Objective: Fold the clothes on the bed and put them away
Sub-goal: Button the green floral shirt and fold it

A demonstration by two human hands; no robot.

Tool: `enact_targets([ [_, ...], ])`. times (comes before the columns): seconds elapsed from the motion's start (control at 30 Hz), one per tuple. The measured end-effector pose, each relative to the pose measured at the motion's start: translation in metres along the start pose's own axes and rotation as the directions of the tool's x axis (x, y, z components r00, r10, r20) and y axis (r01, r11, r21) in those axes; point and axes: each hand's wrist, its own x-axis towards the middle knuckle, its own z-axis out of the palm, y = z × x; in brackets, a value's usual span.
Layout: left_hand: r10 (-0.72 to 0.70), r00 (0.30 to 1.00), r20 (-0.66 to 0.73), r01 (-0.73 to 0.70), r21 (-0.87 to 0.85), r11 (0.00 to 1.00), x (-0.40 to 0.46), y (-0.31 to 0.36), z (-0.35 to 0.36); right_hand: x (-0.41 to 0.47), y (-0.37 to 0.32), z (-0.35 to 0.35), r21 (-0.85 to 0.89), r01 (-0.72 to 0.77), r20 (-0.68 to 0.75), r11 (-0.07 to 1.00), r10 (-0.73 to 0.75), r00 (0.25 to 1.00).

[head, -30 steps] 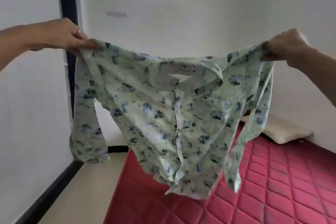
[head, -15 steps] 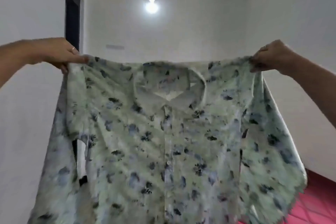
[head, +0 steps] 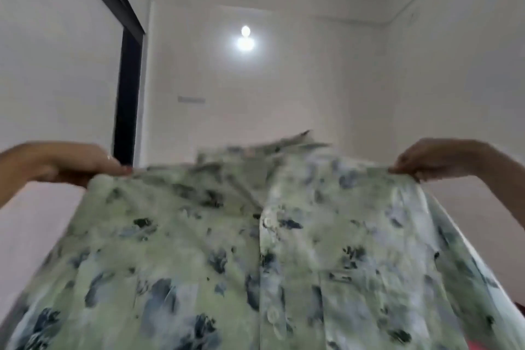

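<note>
Left hand (head: 85,163), right hand (head: 426,160) pinch floral shirt (head: 255,250) shoulders; spread wide, buttons facing camera.

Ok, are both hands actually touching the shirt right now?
Touching. The head view shows the left hand pinching one shoulder of the shirt and the right hand pinching the other, holding it spread between them.

The shirt (head: 227,250) was thin, soft cloth, though blurry. The wall (head: 298,88) looked smooth and matt, and the black frame (head: 127,88) maybe painted metal
</note>
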Motion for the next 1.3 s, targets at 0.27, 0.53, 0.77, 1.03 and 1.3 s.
enact_targets([
  [0.27,0.078,0.993,-0.092,-0.068,0.105,0.992,-0.007,0.055,0.062,0.032,-0.036,0.078,-0.372,0.198,-0.103,0.907,-0.252,0.962],
  [0.53,0.362,0.921,0.143,-0.36,-0.037,0.932,-0.015,0.173,0.132,0.027,-0.134,0.161,-0.366,0.64,0.062,0.675,-0.669,0.741],
  [0.77,0.212,0.972,0.106,-0.21,-0.026,0.977,0.002,0.185,0.137,0.028,-0.138,0.175,-0.493,0.616,-0.007,0.615,-0.71,0.704],
  [1.03,0.079,0.992,-0.095,-0.117,-0.537,0.835,0.012,0.188,0.138,0.008,-0.14,0.221,-0.486,0.353,-0.087,0.799,-0.447,0.89],
  [1.3,0.034,0.975,-0.22,-0.141,-0.489,0.861,0.028,0.156,0.112,0.042,-0.124,0.182,-0.573,0.156,-0.288,0.804,-0.376,0.881],
])
